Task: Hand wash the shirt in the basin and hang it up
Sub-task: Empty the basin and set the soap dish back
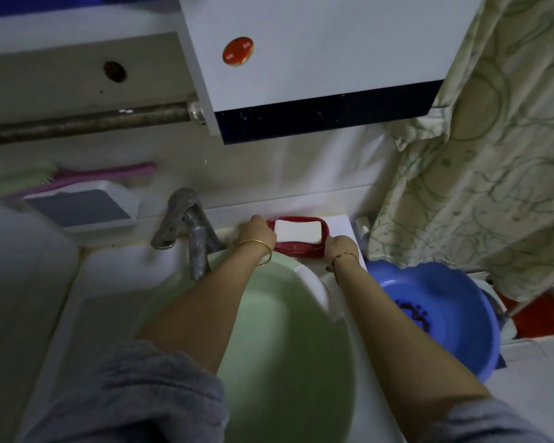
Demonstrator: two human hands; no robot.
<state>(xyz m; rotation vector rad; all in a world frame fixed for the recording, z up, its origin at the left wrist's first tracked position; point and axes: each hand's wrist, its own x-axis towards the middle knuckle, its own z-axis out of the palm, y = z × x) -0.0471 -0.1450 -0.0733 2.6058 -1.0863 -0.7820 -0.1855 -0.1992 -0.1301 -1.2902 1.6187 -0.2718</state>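
Note:
A pale green basin [304,273] sits in the white sink under a metal tap [189,225]; its inside looks bare and no shirt shows in it. Behind it on the sink ledge lies a red soap dish [301,249] with a white bar of soap [296,231] in it. My left hand [256,233] grips the dish's left end, a gold bangle on its wrist. My right hand [339,249] grips the dish's right end. Grey sleeves cover both upper arms at the bottom of the view.
A blue basin [435,314] with dark specks stands right of the sink. A patterned curtain [480,174] hangs at the right. A white cabinet [317,68] juts out overhead. A pink and green brush [77,177] and a white tray [84,209] sit at the left.

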